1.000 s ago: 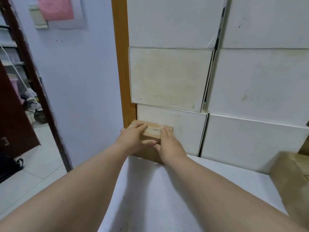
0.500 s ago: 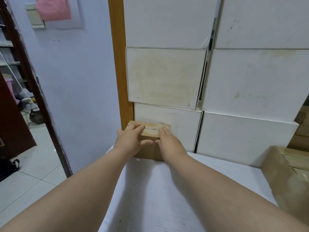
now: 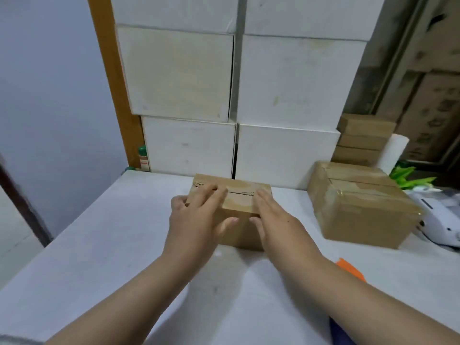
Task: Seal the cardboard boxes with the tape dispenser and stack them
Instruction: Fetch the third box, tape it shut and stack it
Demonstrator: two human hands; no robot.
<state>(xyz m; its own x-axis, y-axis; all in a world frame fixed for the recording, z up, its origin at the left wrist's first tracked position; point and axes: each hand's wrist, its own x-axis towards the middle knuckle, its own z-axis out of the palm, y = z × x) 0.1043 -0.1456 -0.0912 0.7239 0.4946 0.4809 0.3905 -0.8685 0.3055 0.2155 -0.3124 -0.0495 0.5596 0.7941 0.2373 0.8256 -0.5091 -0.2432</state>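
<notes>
I count two hands on my screen: one left hand [image 3: 196, 217] and one right hand [image 3: 276, 220]. I see five brown boxes I can be sure of. There is one small brown box [image 3: 240, 200] in the middle of the counter [image 3: 99, 232], one big brown box [image 3: 361, 210] on the right, and three flat brown boxes [image 3: 366, 125] in a pile behind it. Six white boxes [image 3: 179, 73] make a wall at the back, two in each of three rows. I also count one little bottle [image 3: 143, 158] with a green cap, one white roll [image 3: 395, 153], one white machine [image 3: 440, 220] and one orange thing [image 3: 351, 270]. The brown cartons [image 3: 435, 108] far right are too blurry to count.
</notes>
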